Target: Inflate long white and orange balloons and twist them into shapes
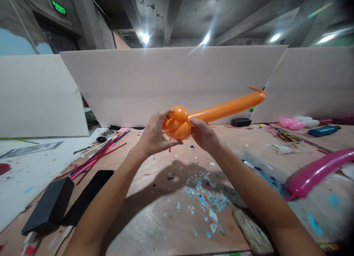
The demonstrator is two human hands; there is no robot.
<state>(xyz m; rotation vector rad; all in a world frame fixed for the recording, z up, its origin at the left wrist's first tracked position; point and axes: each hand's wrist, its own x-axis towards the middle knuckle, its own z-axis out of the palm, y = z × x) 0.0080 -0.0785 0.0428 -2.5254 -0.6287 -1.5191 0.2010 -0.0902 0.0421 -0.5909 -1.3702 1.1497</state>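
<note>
Held up above the table is an orange modelling balloon [228, 107], its left end twisted into a cluster of round bubbles. The long straight part points right and slightly up, ending in a thin uninflated tail. My left hand [155, 132] curls round the bubble cluster, thumb beneath and fingers on top. At the twist, where the bubbles meet the straight length, my right hand [203, 133] grips with its thumb on the near side. Its other fingers are mostly hidden behind the balloon.
Paint-spotted table [155, 208]. Left lie uninflated balloons [96, 156], a black power bank [49, 204] and a dark phone-like slab [88, 197]. Right lie a magenta balloon [318, 173], blue bottle [323, 130], pink balloon bubbles [292, 123] and a black box [241, 122]. White panels [166, 82] stand behind.
</note>
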